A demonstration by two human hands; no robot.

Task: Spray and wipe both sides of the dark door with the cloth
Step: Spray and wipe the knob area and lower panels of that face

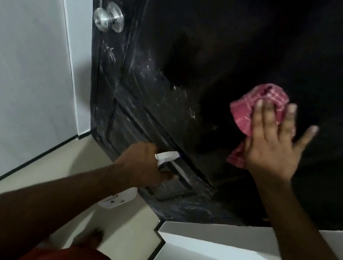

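The dark door (pixel 227 37) fills the upper middle and right of the head view, with whitish wet streaks on its lower left panels. My right hand (pixel 274 145) lies flat with fingers spread, pressing a red checked cloth (pixel 261 104) against the door at mid-height. My left hand (pixel 146 166) is lower down near the door's bottom panel, closed around a white spray bottle (pixel 168 155) whose nozzle points right toward the door. The bottle's body (pixel 118 198) shows below my wrist.
A round silver door knob (pixel 108 17) sits at the door's left edge. A white wall (pixel 19 59) stands to the left, a white wall corner (pixel 236 254) at the lower right. Cream floor tiles (pixel 68 169) with black skirting, and my bare foot (pixel 96 236).
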